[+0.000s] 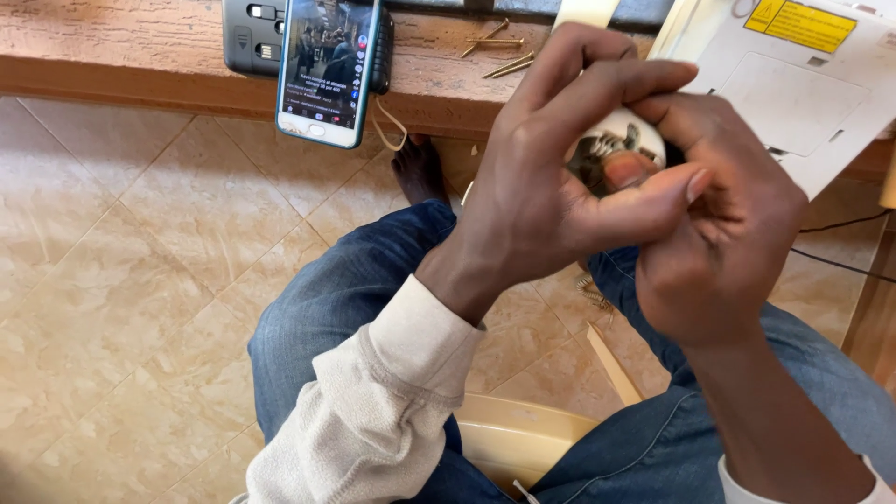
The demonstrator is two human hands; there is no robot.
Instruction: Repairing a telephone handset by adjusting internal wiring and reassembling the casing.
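Over beige tile floor (140,261), wooden ledge (140,65) w/ phone (327,65).

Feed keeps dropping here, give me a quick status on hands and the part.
Both hands, left hand and right hand, closed around small round white part, metal insides showing. Held above lap. Phone and loose screws on ledge, nothing blocking.

Two hands: left (541,201), right (719,215); one white round part (621,149) (between them); one phone (327,65); several brass screws (499,51).
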